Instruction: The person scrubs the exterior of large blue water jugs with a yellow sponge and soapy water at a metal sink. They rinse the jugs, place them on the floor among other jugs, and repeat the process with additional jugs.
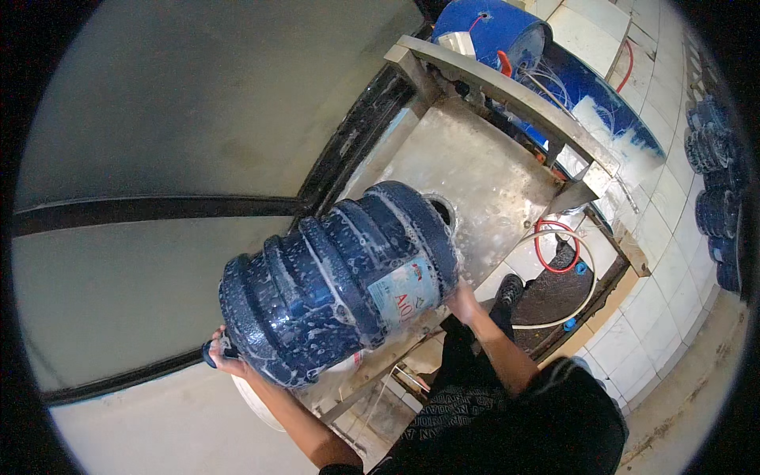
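A large blue ribbed water jug (317, 273) lies tilted on its side in front of me, streaked with white suds. A pale label sits on its right part. My left hand (226, 360) is closed at the jug's lower left end, its fingers round a small dark blue part that looks like the neck. My right hand (461, 302) presses against the jug's right end from below, with its fingers mostly hidden behind the jug. Under and beyond the jug is a wet metal worktop (467, 150) with a round dark hole (440, 212) beside the jug's right end.
A raised metal rail (507, 95) bounds the worktop's far side. Blue drums (491, 28) stand behind it. To the right, a red hose (540, 252) and a pale hose (590, 277) loop over a dark floor patch. Several blue jugs (716, 206) line the far right. A dark-framed panel (158, 103) stands left.
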